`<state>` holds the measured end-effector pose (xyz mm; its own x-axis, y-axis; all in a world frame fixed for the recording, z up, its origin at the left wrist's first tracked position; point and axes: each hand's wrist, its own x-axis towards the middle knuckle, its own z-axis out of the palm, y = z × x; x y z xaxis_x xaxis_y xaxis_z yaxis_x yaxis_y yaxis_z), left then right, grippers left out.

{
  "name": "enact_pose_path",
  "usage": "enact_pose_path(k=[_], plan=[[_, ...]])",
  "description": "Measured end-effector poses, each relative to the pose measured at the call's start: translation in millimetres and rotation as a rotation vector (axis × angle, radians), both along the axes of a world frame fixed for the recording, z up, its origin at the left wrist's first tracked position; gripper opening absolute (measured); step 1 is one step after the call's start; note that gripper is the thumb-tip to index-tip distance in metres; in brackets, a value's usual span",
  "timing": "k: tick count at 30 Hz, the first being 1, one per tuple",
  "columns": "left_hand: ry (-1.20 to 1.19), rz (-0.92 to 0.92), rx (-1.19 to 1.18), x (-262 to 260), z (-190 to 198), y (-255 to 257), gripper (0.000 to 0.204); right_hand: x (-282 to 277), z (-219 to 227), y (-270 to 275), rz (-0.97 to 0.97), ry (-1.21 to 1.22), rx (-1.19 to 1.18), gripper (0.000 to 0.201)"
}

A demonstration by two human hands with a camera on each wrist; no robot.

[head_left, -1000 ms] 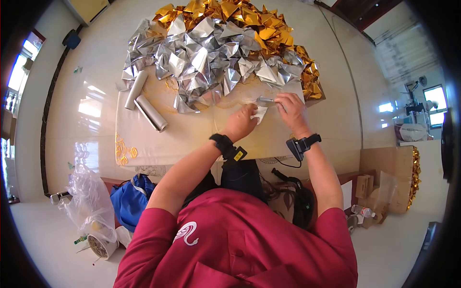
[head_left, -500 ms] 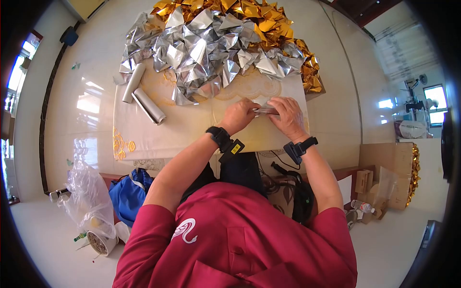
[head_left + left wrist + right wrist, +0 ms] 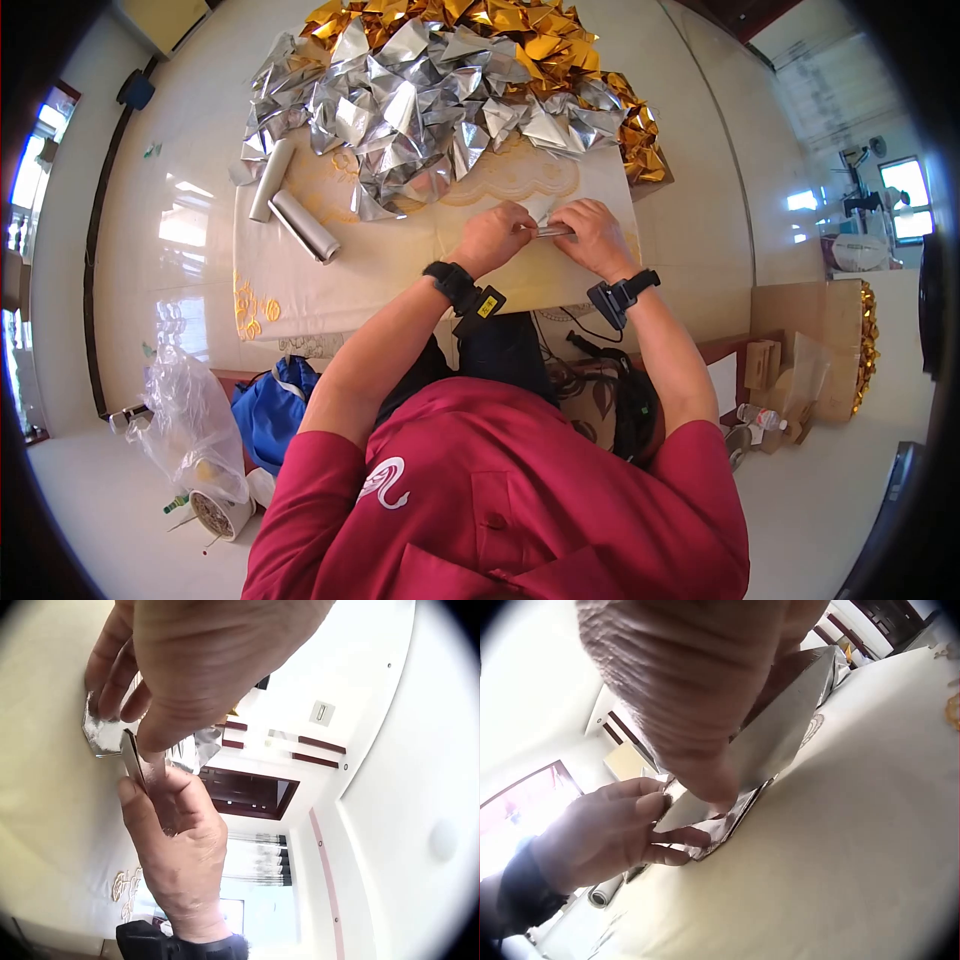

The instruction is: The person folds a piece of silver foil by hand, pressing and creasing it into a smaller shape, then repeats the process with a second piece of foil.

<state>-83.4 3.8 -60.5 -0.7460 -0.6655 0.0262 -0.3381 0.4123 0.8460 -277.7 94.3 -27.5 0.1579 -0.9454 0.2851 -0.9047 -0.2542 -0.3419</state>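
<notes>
Over the front right part of the table, both hands work on one folded sheet of silver foil paper [image 3: 552,231]. My left hand [image 3: 494,240] pinches its left end between thumb and fingers. The right hand [image 3: 598,240] grips the other end, its thumb along the folded edge. In the right wrist view the foil paper [image 3: 784,724] stands up as a creased flap, with a second layer beneath the fingers. The left wrist view shows the narrow fold [image 3: 133,757] held between the two hands. Behind them lies a heap of folded silver foil pieces [image 3: 400,110].
Gold foil pieces [image 3: 550,40] lie behind the silver heap and down its right side. Two silver rolls [image 3: 305,228] rest on the left of the cloth-covered table [image 3: 400,285]. A blue bag [image 3: 270,410] and a cardboard box [image 3: 815,345] stand beside the person.
The hands were further apart, with the right one higher and the foil paper partly spread. They have come together, and the paper is now folded into a narrow strip between them.
</notes>
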Motion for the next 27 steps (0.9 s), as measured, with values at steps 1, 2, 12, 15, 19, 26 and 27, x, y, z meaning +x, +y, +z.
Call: enact_pose_path(k=[1, 2, 12, 15, 19, 26, 27], plan=[[-0.001, -0.016, -0.023, 0.2, -0.4, -0.9, 0.022, -1.2, 0.0, 1.5, -0.006, -0.007, 0.001, 0.027], [-0.011, 0.006, 0.01, -0.4, -0.9, -0.6, 0.022, -2.6, -0.2, 3.4, -0.013, -0.014, 0.003, 0.028], [-0.002, 0.029, -0.081, -3.1, -9.1, 3.5, 0.022, -23.0, -8.2, 37.8, -0.152, -0.128, 0.096, 0.043], [-0.022, -0.005, -0.189, -3.2, -5.5, 8.4, 0.022, -22.2, -11.2, 40.9, -0.152, -0.133, 0.103, 0.041], [-0.101, -0.084, -0.349, -1.3, 11.9, 18.9, 0.021, -25.2, -11.7, 39.5, -0.14, -0.12, 0.1, 0.033], [-0.186, -0.086, -0.497, -13.1, 5.3, 27.9, 0.015, -37.2, -18.3, 29.9, -0.098, -0.105, 0.096, 0.016], [-0.181, -0.072, -0.495, -14.1, 4.3, 27.7, 0.014, -38.6, -18.4, 27.0, -0.108, -0.114, 0.108, 0.015]])
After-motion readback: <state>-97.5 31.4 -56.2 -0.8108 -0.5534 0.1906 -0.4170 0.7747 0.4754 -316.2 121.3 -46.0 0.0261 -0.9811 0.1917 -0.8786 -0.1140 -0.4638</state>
